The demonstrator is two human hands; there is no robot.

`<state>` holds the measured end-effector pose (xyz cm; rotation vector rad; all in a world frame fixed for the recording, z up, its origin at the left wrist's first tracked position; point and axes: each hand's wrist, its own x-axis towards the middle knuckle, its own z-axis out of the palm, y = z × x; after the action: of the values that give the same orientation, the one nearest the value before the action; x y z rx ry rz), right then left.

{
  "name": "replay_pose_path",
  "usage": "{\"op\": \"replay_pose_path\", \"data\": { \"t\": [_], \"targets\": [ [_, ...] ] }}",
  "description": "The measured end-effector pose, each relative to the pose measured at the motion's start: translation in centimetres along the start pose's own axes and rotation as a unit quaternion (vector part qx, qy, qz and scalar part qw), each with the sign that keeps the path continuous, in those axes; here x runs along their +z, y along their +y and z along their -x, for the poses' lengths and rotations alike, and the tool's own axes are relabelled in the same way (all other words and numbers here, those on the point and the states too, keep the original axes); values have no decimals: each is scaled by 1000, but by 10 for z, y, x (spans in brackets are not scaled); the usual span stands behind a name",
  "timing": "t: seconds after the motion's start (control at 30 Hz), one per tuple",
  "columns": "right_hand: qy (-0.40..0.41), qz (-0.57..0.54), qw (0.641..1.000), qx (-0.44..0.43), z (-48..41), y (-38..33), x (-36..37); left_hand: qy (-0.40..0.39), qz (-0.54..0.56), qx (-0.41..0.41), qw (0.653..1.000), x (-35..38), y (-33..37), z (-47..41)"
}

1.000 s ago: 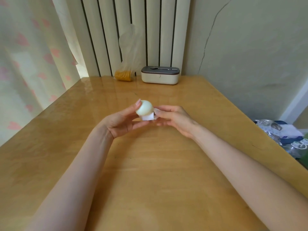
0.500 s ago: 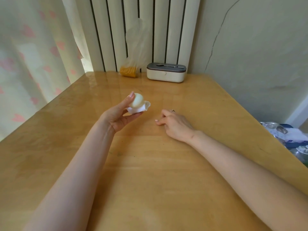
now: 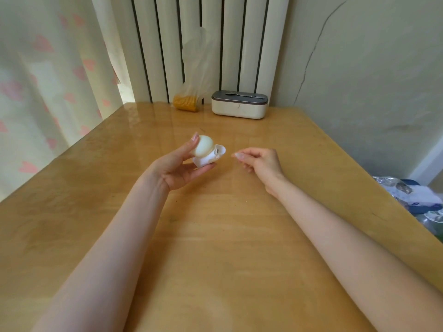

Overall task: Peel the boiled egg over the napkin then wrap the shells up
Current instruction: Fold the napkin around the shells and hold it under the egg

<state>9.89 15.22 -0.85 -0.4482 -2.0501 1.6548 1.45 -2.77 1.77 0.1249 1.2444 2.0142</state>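
Right hand (image 3: 260,164) has lifted off the table (image 3: 227,259), fingertips pinched, holding nothing visible | left hand (image 3: 178,167) grips egg (image 3: 203,146) and crumpled white napkin (image 3: 212,156) above table centre | egg smooth, pale, shell-free on top

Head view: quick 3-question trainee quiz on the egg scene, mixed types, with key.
1. True or false: the egg lies on the table.
2. Which hand holds the egg and napkin? A) left hand B) right hand
3. Fill in: the cream box sits at the table's ___ edge, by the radiator.

Key: 1 false, it is held above the table. 2 A. 3 far.
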Motion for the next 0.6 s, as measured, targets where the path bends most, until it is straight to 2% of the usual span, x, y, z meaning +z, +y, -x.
{"op": "replay_pose_path", "data": {
  "t": [0.1, 0.27, 0.47, 0.6],
  "targets": [
    [-5, -41, 999, -35, 3, -13, 3, -13, 28, -19, 999, 0, -1, 0],
    [-12, -42, 993, -108, 1, -29, 12, -40, 115, -71, 990, 0, -4, -1],
    [-52, 4, 993, -104, -5, -38, 17, -59, 159, -88, 982, 1, -6, -1],
    [-34, -8, 995, -95, -6, -40, 19, -63, 165, -99, 979, 3, -5, 0]
  ]
}}
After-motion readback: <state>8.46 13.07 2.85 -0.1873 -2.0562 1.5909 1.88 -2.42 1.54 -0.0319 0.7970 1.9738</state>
